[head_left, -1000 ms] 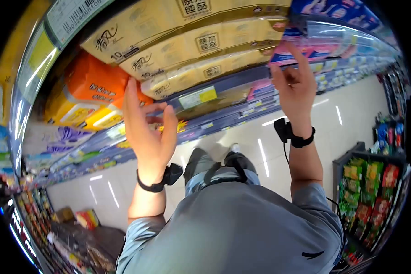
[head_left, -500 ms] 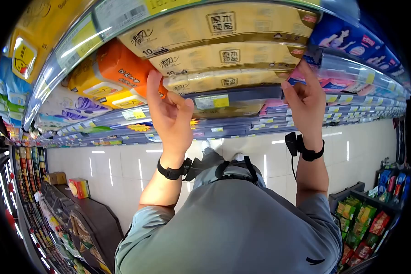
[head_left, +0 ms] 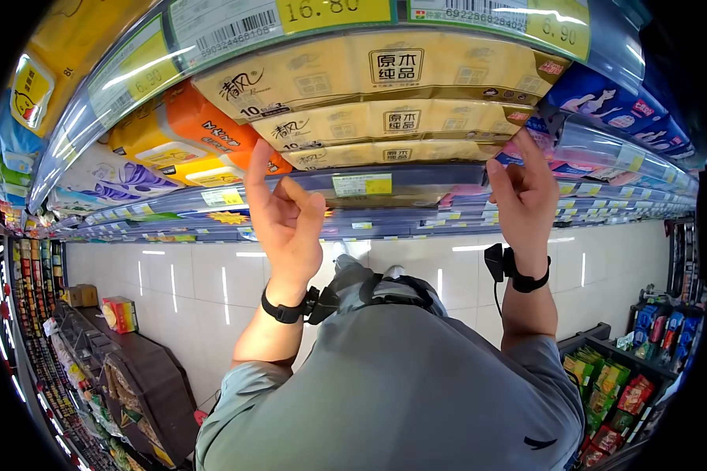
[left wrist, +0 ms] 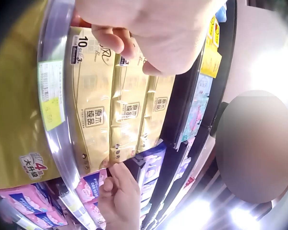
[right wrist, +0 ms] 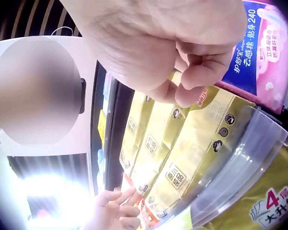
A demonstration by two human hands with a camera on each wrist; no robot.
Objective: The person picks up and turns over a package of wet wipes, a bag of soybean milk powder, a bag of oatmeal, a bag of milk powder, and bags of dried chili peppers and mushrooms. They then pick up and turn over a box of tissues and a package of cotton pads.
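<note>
On the upper shelf (head_left: 401, 179), three stacked tissue packs (head_left: 385, 118) lie between your hands: left hand (head_left: 287, 220) loose, index finger raised at their left end (gripping nothing); right hand (head_left: 522, 196) pinching the right-end wrapper. A one-sided pull may skew and topple the stack.

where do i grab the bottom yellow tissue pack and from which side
Grip the bottom yellow tissue pack by its two short ends, one hand each, coming from the open shelf front. It lies long side out under two like packs, so its top is covered; the end corners probably give fingers room.
</note>
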